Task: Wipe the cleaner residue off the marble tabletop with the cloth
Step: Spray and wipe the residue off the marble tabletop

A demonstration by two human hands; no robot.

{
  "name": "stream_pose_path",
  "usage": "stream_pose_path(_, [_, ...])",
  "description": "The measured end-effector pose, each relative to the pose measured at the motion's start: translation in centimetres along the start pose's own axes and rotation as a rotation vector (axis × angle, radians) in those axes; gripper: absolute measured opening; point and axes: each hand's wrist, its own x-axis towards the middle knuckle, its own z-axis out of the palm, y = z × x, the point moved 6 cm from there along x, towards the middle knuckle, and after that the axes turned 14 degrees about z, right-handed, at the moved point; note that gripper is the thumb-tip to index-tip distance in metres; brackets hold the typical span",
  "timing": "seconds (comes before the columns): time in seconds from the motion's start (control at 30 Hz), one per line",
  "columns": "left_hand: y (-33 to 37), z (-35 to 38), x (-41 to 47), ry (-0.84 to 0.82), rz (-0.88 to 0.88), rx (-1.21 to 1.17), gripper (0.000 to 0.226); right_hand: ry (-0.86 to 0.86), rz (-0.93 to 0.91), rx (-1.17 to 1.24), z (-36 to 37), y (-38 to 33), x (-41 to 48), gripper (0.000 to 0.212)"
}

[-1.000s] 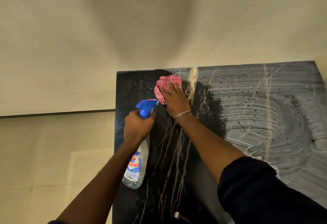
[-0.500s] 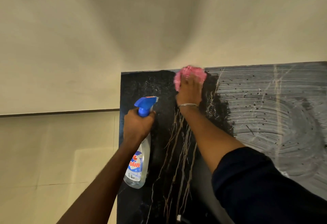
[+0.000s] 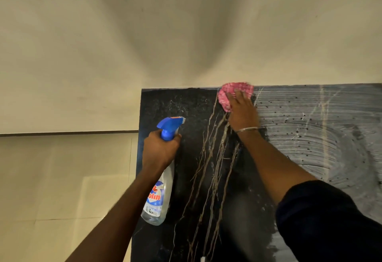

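Two grips are working over the black marble bench (image 3: 186, 106), one on each of the two things in use. The right grip (image 3: 242, 113) is lying open, its fingers (image 3: 237, 96) reaching fairly straight and pressing down on the single pink checked cloth (image 3: 228, 100), which is bunching up beneath them. That cloth is sitting at the far edge of the bench, touching the line where the bench is meeting the pale wall (image 3: 186, 34). It is lying right where the dark wiped marble is giving way to the cleaner residue (image 3: 310, 121), a grey-white film of curved streaks and dark specks that is covering the right part of the bench. One thin metal bangle (image 3: 247, 129) is circling the right wrist, and a dark sleeve (image 3: 330, 220) is covering the arm from the elbow back.

The left grip (image 3: 159, 150) is closing round the neck of the one spray bottle (image 3: 158, 199), just under its blue trigger head (image 3: 169, 125). The clear bottle is hanging close to the left edge of the bench, nozzle pointing toward the far edge; whether its base is touching the marble I cannot tell. Between the two grips, pale brown veins (image 3: 215, 158) are running through the wiped stone from the far edge toward the near one. Cream floor tiles (image 3: 62, 179) are showing to the left of the bench.
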Motion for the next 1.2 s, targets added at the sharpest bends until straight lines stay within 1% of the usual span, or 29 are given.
stream_pose_path(0.07, [0.4, 0.4, 0.0, -0.001, 0.006, -0.003, 0.012, 0.005, 0.088, -0.004, -0.4, 2.8, 0.6, 0.081])
stream_pose_path(0.13, [0.8, 0.8, -0.1, 0.008, 0.001, -0.022, 0.014, 0.033, 0.221, 0.029, -0.6, 4.7, 0.8, 0.082])
stream_pose_path(0.2, [1.2, 1.3, -0.3, 0.019, 0.004, -0.039, 0.014, 0.054, 0.358, 0.074, -0.8, 4.9, 0.8, 0.08])
stream_pose_path(0.27, [1.8, 1.9, -0.7, 0.025, 0.016, -0.034, 0.014, 0.065, 0.444, 0.101, -0.7, 3.7, 0.6, 0.077])
stream_pose_path(0.3, [2.0, 2.1, -1.0, 0.036, 0.015, -0.033, 0.016, 0.07, 0.428, 0.11, -0.5, 2.7, 0.5, 0.078])
stream_pose_path(0.33, [2.2, 2.4, -1.3, 0.05, 0.012, -0.033, 0.017, 0.07, 0.363, 0.115, -0.2, 1.4, 0.3, 0.08])
stream_pose_path(0.43, [3.2, 3.3, -2.4, 0.082, -0.004, -0.019, 0.02, 0.016, 0.028, 0.079, 1.0, -1.7, -0.5, 0.083])
stream_pose_path(0.53, [4.5, 4.4, -3.7, 0.102, -0.026, 0.003, 0.021, -0.035, -0.226, 0.037, 0.9, -0.7, 0.0, 0.078])
stream_pose_path(0.57, [4.9, 4.7, -4.1, 0.105, -0.034, 0.011, 0.02, -0.043, -0.263, 0.03, 0.7, 0.4, 0.2, 0.076])
stream_pose_path(0.6, [5.3, 5.2, -4.4, 0.103, -0.039, 0.018, 0.019, -0.045, -0.258, 0.032, 0.5, 2.0, 0.5, 0.075])
stream_pose_path(0.73, [7.0, 7.2, -5.7, 0.096, -0.035, 0.0, 0.015, 0.021, -0.02, 0.085, -1.6, 9.9, 1.9, 0.08])
stream_pose_path(0.8, [7.9, 8.1, -6.1, 0.102, -0.03, -0.004, 0.016, 0.02, 0.07, 0.081, -2.1, 12.5, 2.2, 0.081])
stream_pose_path(0.87, [8.5, 8.8, -6.5, 0.123, -0.03, -0.017, 0.017, 0.021, 0.198, 0.078, -2.2, 13.5, 2.3, 0.083])
stream_pose_path(0.93, [9.0, 9.4, -6.9, 0.141, -0.028, -0.02, 0.019, 0.03, 0.377, 0.11, -2.2, 13.1, 1.8, 0.081])
stream_pose_path(0.97, [9.2, 9.7, -7.1, 0.141, -0.024, -0.018, 0.019, 0.034, 0.436, 0.127, -2.2, 12.5, 1.6, 0.078])
stream_pose_path(1.0, [9.4, 10.0, -7.3, 0.137, -0.019, -0.018, 0.018, 0.029, 0.439, 0.128, -2.2, 11.6, 1.3, 0.075])
stream_pose_path(1.03, [9.5, 10.2, -7.4, 0.13, -0.015, -0.018, 0.017, 0.02, 0.385, 0.118, -1.9, 10.4, 1.1, 0.074])
stream_pose_path(1.13, [9.5, 10.5, -7.8, 0.113, -0.008, -0.026, 0.017, 0.001, 0.065, 0.098, -0.7, 6.0, -0.5, 0.075])
stream_pose_path(1.2, [9.4, 10.6, -7.9, 0.108, -0.007, -0.024, 0.016, -0.021, -0.092, 0.111, 0.3, 3.9, -2.4, 0.074])
